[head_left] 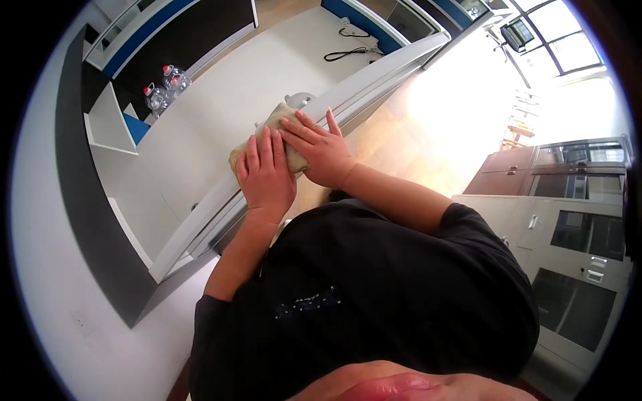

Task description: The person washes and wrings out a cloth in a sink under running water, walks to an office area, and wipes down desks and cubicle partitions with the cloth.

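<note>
Both hands rest on a folded beige-grey cloth (275, 122) at the near edge of a white desk (221, 113). Flat across the cloth's left part lie the fingers of my left hand (264, 175), pointing away from me. My right hand (323, 148) presses on the cloth's right part, its fingers stretched out and one raised apart from the others. The two hands are close together. Their palms and the underside of the cloth are hidden. A round grey fitting (299, 99) shows just beyond the cloth.
Clear plastic bottles with red caps (157, 98) stand at the desk's far left. A black cable (346, 53) lies at the far right of the desk. Dark partitions (194, 33) border it. Cabinets (568, 234) stand to the right, beyond the sunlit floor (408, 120).
</note>
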Demonstrator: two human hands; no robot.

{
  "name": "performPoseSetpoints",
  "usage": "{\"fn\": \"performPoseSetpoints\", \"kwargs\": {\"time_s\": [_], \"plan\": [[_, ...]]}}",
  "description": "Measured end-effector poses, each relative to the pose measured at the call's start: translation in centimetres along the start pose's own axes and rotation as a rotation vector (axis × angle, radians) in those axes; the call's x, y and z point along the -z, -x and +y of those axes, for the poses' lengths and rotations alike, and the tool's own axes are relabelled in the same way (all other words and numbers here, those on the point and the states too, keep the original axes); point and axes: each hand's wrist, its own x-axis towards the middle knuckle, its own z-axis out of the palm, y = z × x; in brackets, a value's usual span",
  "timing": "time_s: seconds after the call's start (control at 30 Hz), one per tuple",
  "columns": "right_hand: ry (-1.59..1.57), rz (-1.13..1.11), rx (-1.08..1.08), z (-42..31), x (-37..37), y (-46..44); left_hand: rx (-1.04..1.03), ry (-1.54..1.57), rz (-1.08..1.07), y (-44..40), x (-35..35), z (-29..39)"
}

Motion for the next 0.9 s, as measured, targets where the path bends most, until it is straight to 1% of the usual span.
{"fn": "performPoseSetpoints", "kwargs": {"time_s": [0.07,0.1,0.17,0.23,0.27,0.3,0.33,0.37,0.4,0.47,0.53,0.6,0.63,0.67,0.77,0.9], "plan": [[-0.022,0.017,0.007,0.6,-0.1,0.1,0.002,-0.035,-0.026,-0.1,-0.1,0.2],[-0.03,0.037,0.044,1.2,0.0,0.2,-0.005,-0.052,-0.038,-0.4,0.1,1.0],[-0.046,0.07,0.088,2.5,-0.2,0.5,0.102,-0.082,-0.09,-1.4,0.0,2.6],[-0.109,0.052,0.143,4.6,-0.3,0.6,0.137,-0.136,-0.099,-2.3,-1.8,4.4],[-0.106,0.083,0.146,5.5,-0.7,0.6,0.167,-0.167,-0.097,-3.4,-2.7,5.0],[-0.07,0.088,0.163,7.0,-0.7,1.0,0.202,-0.147,-0.181,-4.5,-2.4,6.7],[-0.018,0.096,0.168,9.2,0.2,1.3,0.212,-0.16,-0.177,-5.7,-3.3,8.3],[0.024,0.05,0.156,11.3,1.2,1.5,0.216,-0.194,-0.183,-7.3,-4.3,10.0],[0.039,0.083,0.144,13.4,2.2,2.1,0.228,-0.231,-0.194,-8.8,-4.9,12.0],[0.005,0.047,0.131,18.9,3.7,2.6,0.214,-0.241,-0.136,-12.4,-7.9,15.9],[0.015,0.12,0.101,24.1,5.5,3.2,0.204,-0.252,-0.103,-16.1,-9.1,20.0],[0.025,0.043,0.049,29.7,7.3,4.1,0.233,-0.203,-0.178,-20.0,-10.7,24.3],[0.036,0.051,0.044,32.4,8.0,4.4,0.239,-0.211,-0.223,-22.1,-11.1,26.5],[0.052,0.053,0.046,34.9,8.6,4.6,0.239,-0.201,-0.21,-24.0,-11.8,28.4],[0.063,0.066,0.024,40.6,10.0,4.9,0.224,-0.198,-0.235,-28.1,-13.8,32.3],[0.031,0.109,0.012,45.8,10.3,6.3,0.175,-0.22,-0.232,-30.6,-15.6,36.2]]}}
